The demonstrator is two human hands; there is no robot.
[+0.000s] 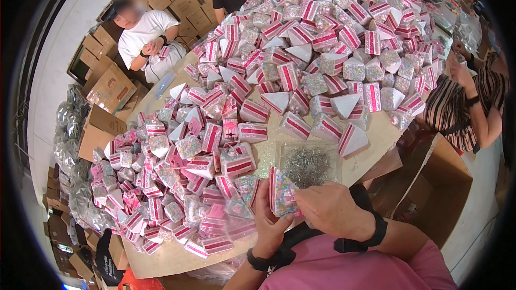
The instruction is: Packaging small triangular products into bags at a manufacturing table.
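Observation:
My left hand [267, 226] grips a toy cake slice [281, 192] by its side, thumb below and fingers behind. The slice has pink and white layered stripes and a speckled pastel face turned toward my right hand [329, 207]. That hand's fingers are pinched together against the speckled face; whatever they hold is hidden. Just beyond both hands is a clear shallow tray [339, 156] with a heap of thin silvery metal pins [306, 165]. A bit of pink shows under the right fingers, too small to name.
A big pile of wrapped cake slices [322, 37] covers the far table; another pile [183, 177], some with pink tags, lies at left. An open cardboard box [430, 182] stands at right. People sit around the table [161, 266], one in a white shirt [148, 35].

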